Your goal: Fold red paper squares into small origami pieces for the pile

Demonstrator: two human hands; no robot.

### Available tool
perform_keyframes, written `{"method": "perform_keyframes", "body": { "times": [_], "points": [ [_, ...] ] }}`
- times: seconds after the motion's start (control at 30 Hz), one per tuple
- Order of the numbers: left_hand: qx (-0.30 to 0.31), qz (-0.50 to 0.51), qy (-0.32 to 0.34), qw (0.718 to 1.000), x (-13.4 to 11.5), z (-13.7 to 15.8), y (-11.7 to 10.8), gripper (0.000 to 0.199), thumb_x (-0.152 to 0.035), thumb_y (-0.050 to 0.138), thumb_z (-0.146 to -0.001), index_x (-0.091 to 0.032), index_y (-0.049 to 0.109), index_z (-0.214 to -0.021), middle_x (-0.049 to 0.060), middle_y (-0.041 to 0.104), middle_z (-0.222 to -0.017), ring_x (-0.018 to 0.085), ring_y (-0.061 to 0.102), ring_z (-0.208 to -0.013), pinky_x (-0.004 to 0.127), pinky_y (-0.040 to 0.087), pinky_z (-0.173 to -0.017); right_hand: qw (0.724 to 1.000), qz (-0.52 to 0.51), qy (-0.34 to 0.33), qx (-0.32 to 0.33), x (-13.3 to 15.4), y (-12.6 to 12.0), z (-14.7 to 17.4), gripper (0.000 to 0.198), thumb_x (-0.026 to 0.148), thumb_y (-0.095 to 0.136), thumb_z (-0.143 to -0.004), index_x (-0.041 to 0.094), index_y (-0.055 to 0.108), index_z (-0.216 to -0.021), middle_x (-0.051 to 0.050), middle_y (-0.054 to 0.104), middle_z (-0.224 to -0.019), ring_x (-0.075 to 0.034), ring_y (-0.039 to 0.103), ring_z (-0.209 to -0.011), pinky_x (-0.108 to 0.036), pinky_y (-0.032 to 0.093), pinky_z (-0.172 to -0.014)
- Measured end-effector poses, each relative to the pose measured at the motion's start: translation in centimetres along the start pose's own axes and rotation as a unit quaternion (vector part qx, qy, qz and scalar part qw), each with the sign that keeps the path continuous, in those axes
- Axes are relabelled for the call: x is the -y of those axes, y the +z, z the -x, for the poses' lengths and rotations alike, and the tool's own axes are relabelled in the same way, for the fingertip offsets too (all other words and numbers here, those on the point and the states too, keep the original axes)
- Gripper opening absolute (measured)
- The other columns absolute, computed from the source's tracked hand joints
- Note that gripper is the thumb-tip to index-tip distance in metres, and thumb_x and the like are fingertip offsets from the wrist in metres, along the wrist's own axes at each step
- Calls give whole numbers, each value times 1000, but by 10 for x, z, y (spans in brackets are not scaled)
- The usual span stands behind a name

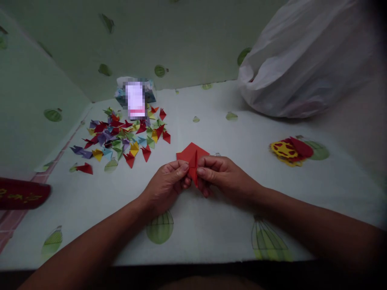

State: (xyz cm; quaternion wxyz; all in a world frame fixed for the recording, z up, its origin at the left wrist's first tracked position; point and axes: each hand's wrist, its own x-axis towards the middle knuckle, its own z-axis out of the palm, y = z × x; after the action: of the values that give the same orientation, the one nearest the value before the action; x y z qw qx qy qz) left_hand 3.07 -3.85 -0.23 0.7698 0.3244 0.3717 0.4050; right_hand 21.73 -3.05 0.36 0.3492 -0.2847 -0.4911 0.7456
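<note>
A partly folded sheet of red origami paper (191, 151) is held between my two hands, just above the white table surface (205, 233). My left hand (173, 177) pinches its left side between thumb and fingers. On the opposite side, my right hand (219, 173) grips the raised fold near the centre. The paper has a wide flat part at the back and a narrow point hanging toward me. My fingertips cover part of its lower edges.
A pile of small colourful folded paper pieces (117, 135) lies at the left. Behind it, a phone with a lit screen (136, 98) leans on a tissue box (151, 92). Yellow and red cut-outs (284, 150) lie right, below a white plastic bag (290, 80). A red object (24, 194) sits far left.
</note>
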Motion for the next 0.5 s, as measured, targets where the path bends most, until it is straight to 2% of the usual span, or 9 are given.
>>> {"method": "perform_keyframes", "body": {
  "times": [0.17,0.3,0.4,0.5],
  "points": [
    [10,4,-8,1000,1,0,0,32,-39,83,-82,-14,64,-75,-2,58,-69,8,49,-58,22,41,-61,1000,-10,0,12,-1,0,0,26,37,68,-94,16,63,-79,1,67,-69,-8,59,-52,-19,44,-48],
    [-3,-11,9,1000,1,0,1,35,-41,83,-80,-15,61,-71,-3,56,-65,8,49,-57,22,41,-60,1000,-3,1,14,0,-1,1,24,35,65,-95,16,64,-80,1,67,-70,-8,59,-52,-19,44,-49],
    [-36,-56,51,996,0,1,0,32,-40,82,-81,-16,63,-71,-2,59,-64,8,52,-59,21,42,-61,1000,31,4,0,2,-1,0,18,31,63,-93,15,65,-84,1,65,-70,-9,59,-54,-21,45,-51],
    [-68,-158,117,978,-3,4,1,21,-32,77,-86,-16,68,-77,-2,63,-66,9,55,-63,20,44,-63,996,87,-5,-21,3,0,0,12,26,61,-87,16,63,-80,2,63,-66,-10,58,-55,-23,45,-53]
  ]
}}
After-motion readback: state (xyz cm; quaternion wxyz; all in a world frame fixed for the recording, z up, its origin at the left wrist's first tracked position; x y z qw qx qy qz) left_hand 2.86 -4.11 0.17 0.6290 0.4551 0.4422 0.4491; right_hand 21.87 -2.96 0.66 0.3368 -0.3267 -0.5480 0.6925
